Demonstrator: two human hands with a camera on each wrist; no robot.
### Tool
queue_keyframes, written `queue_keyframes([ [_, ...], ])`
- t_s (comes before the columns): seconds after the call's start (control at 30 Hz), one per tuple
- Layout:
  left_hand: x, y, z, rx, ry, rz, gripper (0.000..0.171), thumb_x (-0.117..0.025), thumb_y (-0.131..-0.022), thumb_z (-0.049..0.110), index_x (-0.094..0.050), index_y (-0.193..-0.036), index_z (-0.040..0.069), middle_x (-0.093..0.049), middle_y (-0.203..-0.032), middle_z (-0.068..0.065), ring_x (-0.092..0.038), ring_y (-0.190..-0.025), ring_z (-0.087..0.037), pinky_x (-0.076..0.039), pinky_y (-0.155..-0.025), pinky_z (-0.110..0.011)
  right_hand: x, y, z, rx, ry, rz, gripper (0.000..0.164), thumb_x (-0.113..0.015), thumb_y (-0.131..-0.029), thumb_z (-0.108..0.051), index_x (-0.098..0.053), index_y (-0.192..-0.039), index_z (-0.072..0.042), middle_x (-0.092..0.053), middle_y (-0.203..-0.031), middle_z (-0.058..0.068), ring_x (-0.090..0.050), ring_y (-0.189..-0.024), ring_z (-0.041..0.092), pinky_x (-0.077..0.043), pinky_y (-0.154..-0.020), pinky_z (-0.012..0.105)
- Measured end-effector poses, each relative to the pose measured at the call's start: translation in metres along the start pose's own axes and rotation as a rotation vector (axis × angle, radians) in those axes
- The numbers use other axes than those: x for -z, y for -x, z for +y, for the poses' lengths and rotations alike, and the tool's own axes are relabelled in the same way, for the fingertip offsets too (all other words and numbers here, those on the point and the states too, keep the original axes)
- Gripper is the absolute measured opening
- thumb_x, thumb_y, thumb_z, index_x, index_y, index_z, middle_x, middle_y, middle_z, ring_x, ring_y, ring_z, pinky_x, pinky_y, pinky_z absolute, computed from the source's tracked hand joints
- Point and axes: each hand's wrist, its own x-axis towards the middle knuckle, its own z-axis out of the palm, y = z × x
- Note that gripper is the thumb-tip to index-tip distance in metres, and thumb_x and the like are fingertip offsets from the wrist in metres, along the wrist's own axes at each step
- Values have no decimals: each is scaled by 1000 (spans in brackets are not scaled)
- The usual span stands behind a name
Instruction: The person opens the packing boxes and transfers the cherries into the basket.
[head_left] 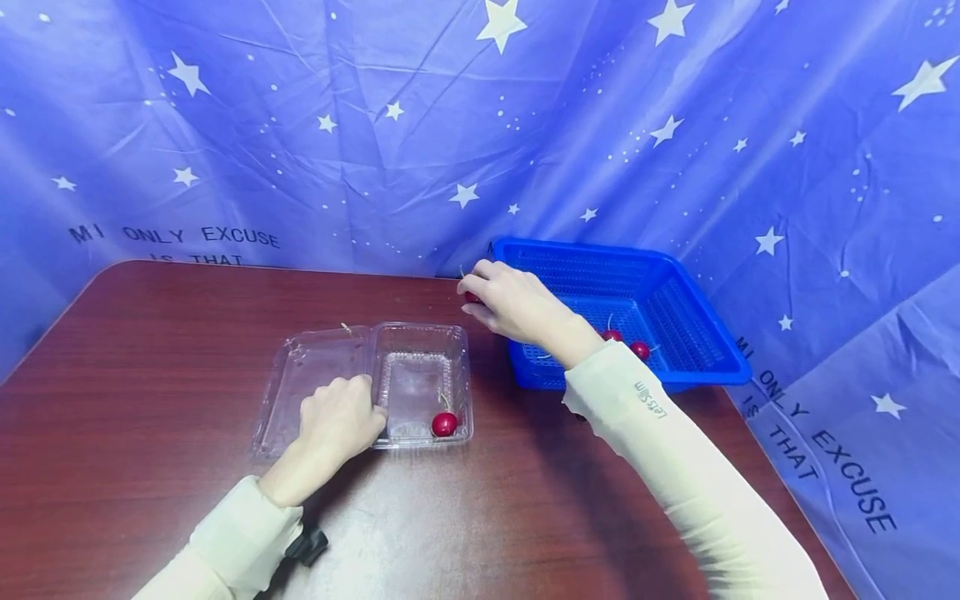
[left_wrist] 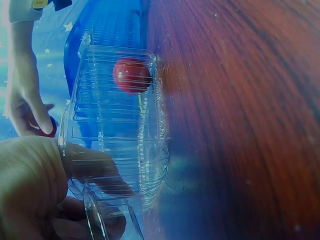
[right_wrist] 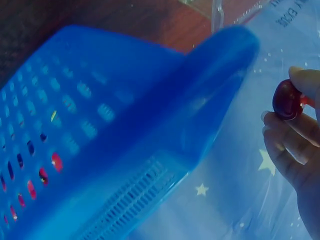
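Note:
A clear plastic clamshell box (head_left: pixel 420 333) lies unfolded on the table, with one red cherry (head_left: pixel 444 424) in its right half. My left hand (head_left: pixel 341 421) grips the box near the fold between lid and base; in the left wrist view its fingers curl around the clear wall (left_wrist: pixel 110 115). Above the left rim of a blue plastic basket (head_left: pixel 693 308), my right hand (head_left: pixel 517 304) pinches another cherry (right_wrist: pixel 287 100) between thumb and fingertips. Inside the basket lie more cherries (head_left: pixel 640 350), partly hidden by the right forearm.
The box and basket stand on a reddish-brown wooden table (head_left: pixel 187 333). Behind and to the right hangs a blue curtain (head_left: pixel 405 150) with white stars and printed words. A black strap piece (head_left: pixel 307 546) shows under the left wrist.

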Motion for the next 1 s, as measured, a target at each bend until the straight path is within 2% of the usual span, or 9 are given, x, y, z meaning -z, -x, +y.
queue_keyframes([
  [0.27, -1, 0, 0, -1, 0, -6, 13, -60, -71, 17, -58, -70, 4, -67, -73, -21, -64, -69, -44, -49, -54, -56, 12, 5, 18, -121, -19, -27, 22, -63, -92, -24, -67, -109, -11, -66, -99, 11, -64, -83, 29, -55, -68, 49],
  [0.47, -1, 0, 0, 0, 1, -7, 13, -60, -71, 17, -58, -70, 5, -68, -74, -22, -64, -70, -45, -49, -54, -56, 17, 12, 31, -146, -14, 28, 22, -65, -90, -23, -68, -107, -9, -67, -98, 12, -64, -78, 30, -54, -71, 49],
  [0.6, -1, 0, 0, -1, 2, -4, 14, -60, -72, 18, -59, -71, 4, -69, -76, -23, -64, -71, -45, -49, -54, -56, 19, 15, 38, -159, 1, 34, 22, -66, -89, -22, -69, -106, -8, -68, -98, 13, -64, -77, 32, -53, -73, 49],
  [1.0, 0, 0, 0, 2, 1, -8, 15, -60, -72, 18, -59, -72, 4, -69, -75, -23, -65, -72, -45, -49, -55, -56, 29, 29, 56, -291, -31, -2, 26, -67, -89, -21, -67, -109, -5, -66, -104, 16, -62, -90, 32, -52, -81, 51],
])
